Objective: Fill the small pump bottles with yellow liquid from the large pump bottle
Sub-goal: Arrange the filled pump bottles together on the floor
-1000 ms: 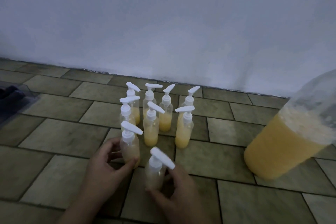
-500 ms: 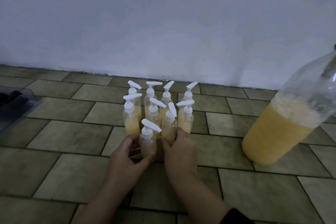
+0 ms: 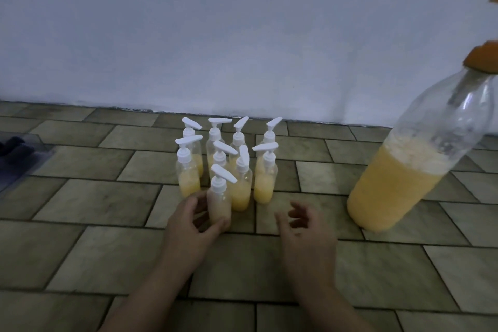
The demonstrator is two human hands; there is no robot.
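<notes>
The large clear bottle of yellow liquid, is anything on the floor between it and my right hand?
Nothing visible: only bare tiled floor lies between the open right hand and the large clear bottle of yellow liquid. The small pump bottles stand off to the left.

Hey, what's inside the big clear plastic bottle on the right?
The big clear plastic bottle holds yellow liquid in its lower part, with pale foam on top. Above that it looks empty. An orange top covers its mouth, partly cut off by the frame.
</notes>
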